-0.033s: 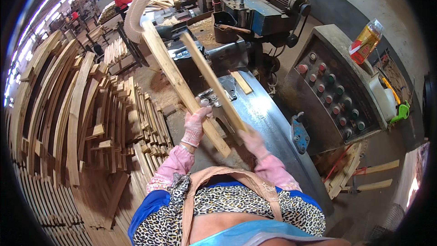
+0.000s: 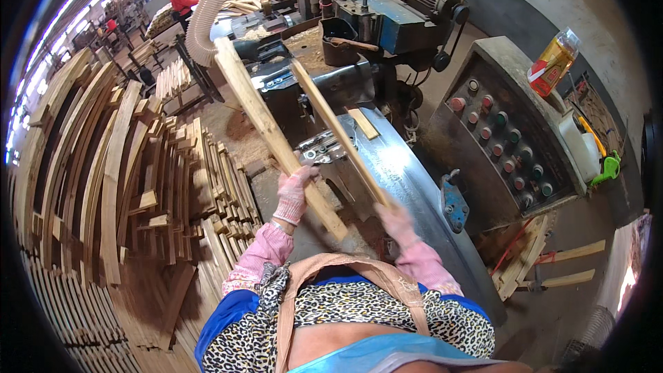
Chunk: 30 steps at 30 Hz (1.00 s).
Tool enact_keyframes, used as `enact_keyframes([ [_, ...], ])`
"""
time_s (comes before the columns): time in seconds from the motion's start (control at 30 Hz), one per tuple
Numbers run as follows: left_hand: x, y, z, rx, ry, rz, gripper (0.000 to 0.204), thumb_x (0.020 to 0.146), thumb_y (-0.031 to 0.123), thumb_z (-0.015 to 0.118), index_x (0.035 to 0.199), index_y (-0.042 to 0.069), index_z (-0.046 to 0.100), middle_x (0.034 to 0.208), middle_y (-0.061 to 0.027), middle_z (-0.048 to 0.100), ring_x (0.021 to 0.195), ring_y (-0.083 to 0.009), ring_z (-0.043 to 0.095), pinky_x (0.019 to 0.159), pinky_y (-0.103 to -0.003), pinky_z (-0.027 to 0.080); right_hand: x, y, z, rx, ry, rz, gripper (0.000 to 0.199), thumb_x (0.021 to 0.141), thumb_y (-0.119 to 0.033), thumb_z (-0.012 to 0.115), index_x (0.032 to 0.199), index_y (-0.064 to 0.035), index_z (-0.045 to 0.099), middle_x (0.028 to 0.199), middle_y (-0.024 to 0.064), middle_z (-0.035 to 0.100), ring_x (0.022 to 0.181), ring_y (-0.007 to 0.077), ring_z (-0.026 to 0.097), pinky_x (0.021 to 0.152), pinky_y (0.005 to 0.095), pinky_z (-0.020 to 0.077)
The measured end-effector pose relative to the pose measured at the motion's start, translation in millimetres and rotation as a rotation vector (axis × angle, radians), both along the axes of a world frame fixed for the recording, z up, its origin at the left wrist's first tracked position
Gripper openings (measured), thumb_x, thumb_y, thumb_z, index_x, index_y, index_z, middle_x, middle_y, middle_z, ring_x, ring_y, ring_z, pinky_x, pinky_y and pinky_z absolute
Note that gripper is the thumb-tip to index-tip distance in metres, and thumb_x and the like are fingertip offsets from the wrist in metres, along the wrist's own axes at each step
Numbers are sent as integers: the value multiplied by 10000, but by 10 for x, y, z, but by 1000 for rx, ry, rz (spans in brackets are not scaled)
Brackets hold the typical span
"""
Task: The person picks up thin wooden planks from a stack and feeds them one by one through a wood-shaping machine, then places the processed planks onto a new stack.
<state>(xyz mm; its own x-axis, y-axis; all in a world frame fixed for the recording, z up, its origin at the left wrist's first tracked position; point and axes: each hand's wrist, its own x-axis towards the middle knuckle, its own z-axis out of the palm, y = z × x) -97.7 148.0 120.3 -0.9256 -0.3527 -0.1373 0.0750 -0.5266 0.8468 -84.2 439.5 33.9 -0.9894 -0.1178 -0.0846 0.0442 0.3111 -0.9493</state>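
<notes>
Holding: left hand (image 2: 295, 192) closed around thick wooden slat (image 2: 266, 124); right hand (image 2: 398, 220) closed around thin slat (image 2: 337, 130), both pointing eleven o'clock toward woodworking machine (image 2: 387, 10); feeding apparently needs alignment.

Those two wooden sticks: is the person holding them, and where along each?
Yes. The left hand grips the wider wooden slat near its lower end; the right hand grips the thinner wooden strip at its lower end. Both slant up toward the machine.

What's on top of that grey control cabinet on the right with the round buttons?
On the control cabinet stand a clear bottle of amber liquid, a white jug-like container and a small green thing. Anything behind the white container is hidden by it.
</notes>
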Motion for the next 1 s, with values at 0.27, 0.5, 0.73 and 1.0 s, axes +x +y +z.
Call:
enact_keyframes([
  [0.27, 248, -477, -616, -7, -180, 235, 259, 856, 69, 785, 1074, 10, 656, 896, -74, 699, 767, -180, 676, 700, -325, 580, 1117, 1709, -330, 1143, 407, -317, 421, 845, -419, 729, 1219, -228, 740, 1052, 68, 705, 952, 327, 650, 820, 493, 531],
  [0.5, 230, -405, -319, -56, -140, 285, 236, 863, 80, 774, 1039, 23, 627, 880, -53, 686, 760, -169, 666, 701, -315, 562, -992, 440, -318, 942, 601, -193, 358, 872, -361, 672, 1204, -241, 726, 849, 102, 707, 819, 349, 674, 708, 479, 547],
  [0.73, -10, -206, -110, -198, -96, 295, 248, 920, 180, 809, 1059, 19, 682, 843, -56, 712, 726, -151, 685, 681, -288, 581, -826, -936, 485, -246, 155, 529, 679, 890, -197, 805, 1467, 20, 520, 1451, 124, 610, 1372, 233, 536, 1156, 371, 440],
  [1.0, 179, 804, -469, -697, -199, -530, 738, 913, 388, 738, 1441, -61, 483, 1342, -252, 634, 1275, -293, 589, 1063, -383, 475, 530, 470, 234, 500, 447, 51, 596, 802, -231, 827, 1351, -94, 639, 1173, 183, 690, 1100, 396, 635, 953, 497, 507],
])
